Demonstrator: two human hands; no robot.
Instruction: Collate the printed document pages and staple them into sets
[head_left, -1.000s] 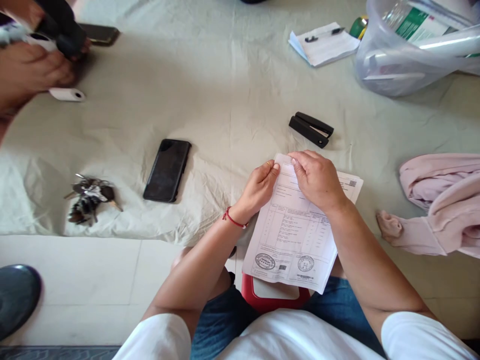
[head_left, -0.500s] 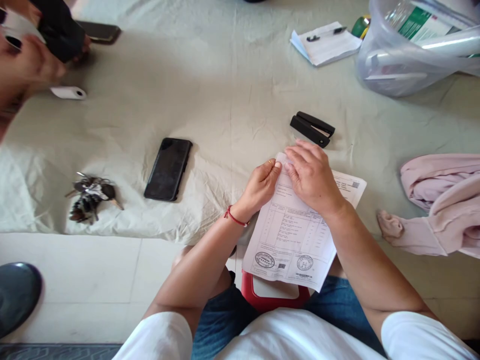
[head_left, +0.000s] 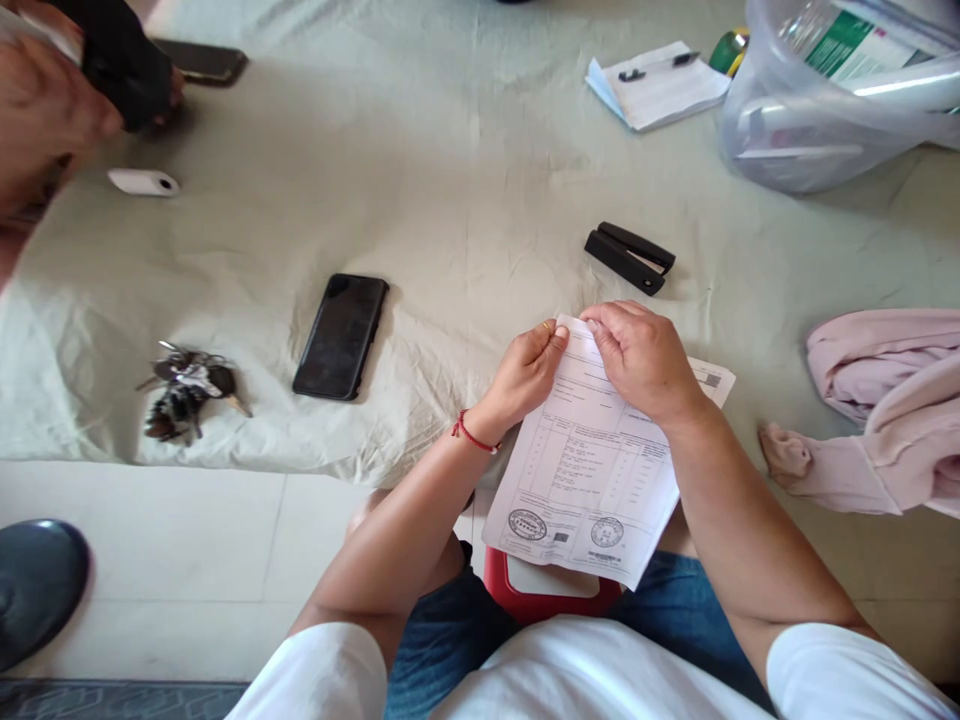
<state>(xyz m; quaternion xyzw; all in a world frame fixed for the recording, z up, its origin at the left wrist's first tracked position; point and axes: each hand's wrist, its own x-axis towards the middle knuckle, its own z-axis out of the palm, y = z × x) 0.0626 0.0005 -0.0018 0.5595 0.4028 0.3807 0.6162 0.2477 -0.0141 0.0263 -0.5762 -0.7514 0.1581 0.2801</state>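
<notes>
Printed paper sheets [head_left: 592,470] with two round stamps near the lower edge hang over the table's front edge, above my lap. My left hand [head_left: 531,365] pinches their top left corner, thumb on top. Along the top edge my right hand [head_left: 643,355] grips the sheets, its thumb on the print and its fingers curled over the far side. How many sheets there are, I cannot tell. A black stapler [head_left: 630,258] lies just beyond my right hand on the cloth-covered table [head_left: 450,200].
Left of my hands lie a black phone [head_left: 340,337] and a bunch of keys [head_left: 193,392]. A notepad with a pen [head_left: 660,85] and a clear plastic bin [head_left: 795,150] stand far right, pink cloth [head_left: 885,400] nearer. Another person's hands [head_left: 56,105] are at the far left.
My right hand has drawn back slightly from the stapler, its fingers curling from flat over the top edge to gripping the sheets. My left hand keeps its pinch on the corner.
</notes>
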